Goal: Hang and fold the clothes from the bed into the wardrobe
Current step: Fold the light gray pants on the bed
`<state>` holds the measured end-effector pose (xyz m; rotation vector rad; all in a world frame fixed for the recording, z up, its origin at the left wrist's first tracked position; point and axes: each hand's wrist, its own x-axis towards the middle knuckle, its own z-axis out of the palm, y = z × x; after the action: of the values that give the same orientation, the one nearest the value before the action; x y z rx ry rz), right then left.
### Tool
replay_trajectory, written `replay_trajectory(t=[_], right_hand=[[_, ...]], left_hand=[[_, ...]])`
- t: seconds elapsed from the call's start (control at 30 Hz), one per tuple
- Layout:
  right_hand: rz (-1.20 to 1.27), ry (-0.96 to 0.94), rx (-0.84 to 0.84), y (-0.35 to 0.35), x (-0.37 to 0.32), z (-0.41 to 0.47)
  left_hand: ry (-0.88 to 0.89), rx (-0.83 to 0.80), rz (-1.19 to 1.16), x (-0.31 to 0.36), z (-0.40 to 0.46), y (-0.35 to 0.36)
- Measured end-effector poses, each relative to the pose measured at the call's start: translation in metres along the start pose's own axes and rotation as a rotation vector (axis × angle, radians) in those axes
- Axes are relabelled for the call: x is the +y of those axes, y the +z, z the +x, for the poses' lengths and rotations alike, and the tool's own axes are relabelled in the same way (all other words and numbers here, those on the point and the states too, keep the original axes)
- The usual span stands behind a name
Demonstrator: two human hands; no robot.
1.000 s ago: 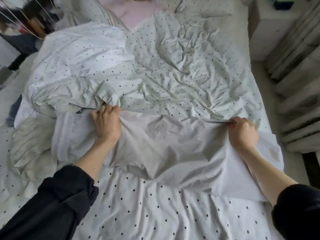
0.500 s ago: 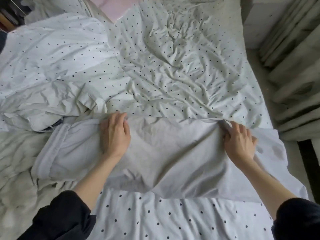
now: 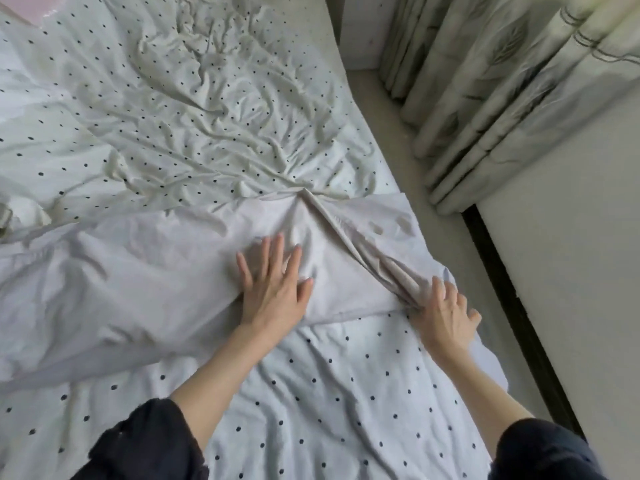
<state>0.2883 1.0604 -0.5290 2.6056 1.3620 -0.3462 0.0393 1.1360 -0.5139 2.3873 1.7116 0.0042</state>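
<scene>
**Operator:** Clothes-wise, I had one pale grey garment point(image 3: 145, 271) spread flat across the bed point(image 3: 346, 403), over the dotted sheet, its right end reaching the bed's edge. Which garment it was I could not tell.

**Supervisor:** And the hands?

**Operator:** My left hand point(image 3: 273, 289) lay flat on the cloth near its middle, fingers straight and splayed, pressing it down. My right hand point(image 3: 446, 313) was at the garment's near right edge, at the foot of a bunched ridge of fabric point(image 3: 353, 244) that ran up and away from it. Its fingers looked curled into that fold, but whether they truly pinched it or only rested there I could not tell.

**Supervisor:** How far along?

**Operator:** Early, by my reckoning. The piece was laid out and being smoothed, with no finished fold in it and nothing on a hanger. Folding it, carrying it off and dealing with any other clothes were all left. The wardrobe was not in view.

**Supervisor:** The room?

**Operator:** The dotted sheet was heavily creased further up the bed. A strip of pale floor point(image 3: 391, 109) ran along the bed's right side, gathered curtains point(image 3: 485, 98) hung beyond it, and a dark strip point(image 3: 512, 306) lay along the base of a pale wall
</scene>
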Motion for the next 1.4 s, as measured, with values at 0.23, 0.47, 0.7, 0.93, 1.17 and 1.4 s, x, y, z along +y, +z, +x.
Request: replay_trajectory(t=[0.23, 0.47, 0.7, 0.93, 1.17, 1.4], right_hand=[[0.043, 0.007, 0.048, 0.004, 0.059, 0.048], [0.157, -0.073, 0.25, -0.035, 0.079, 0.161], [0.459, -0.181, 0.128, -0.035, 0.044, 0.21], [0.606, -0.154, 0.095, 0.04, 0.047, 0.141], [0.527, -0.41, 0.078, 0.08, 0.07, 0.075], [0.31, -0.39, -0.098, 0.081, 0.072, 0.096]], left_hand=[[0.045, -0.111, 0.098, 0.068, 0.037, 0.011], [0.075, -0.118, -0.028, 0.117, 0.084, 0.013], [0.05, -0.232, 0.085, 0.115, 0.118, 0.029], [0.155, -0.122, 0.143, 0.111, 0.082, 0.056], [0.284, -0.169, 0.182, 0.124, 0.033, 0.079], [0.288, -0.168, 0.278, 0.136, 0.042, 0.075]])
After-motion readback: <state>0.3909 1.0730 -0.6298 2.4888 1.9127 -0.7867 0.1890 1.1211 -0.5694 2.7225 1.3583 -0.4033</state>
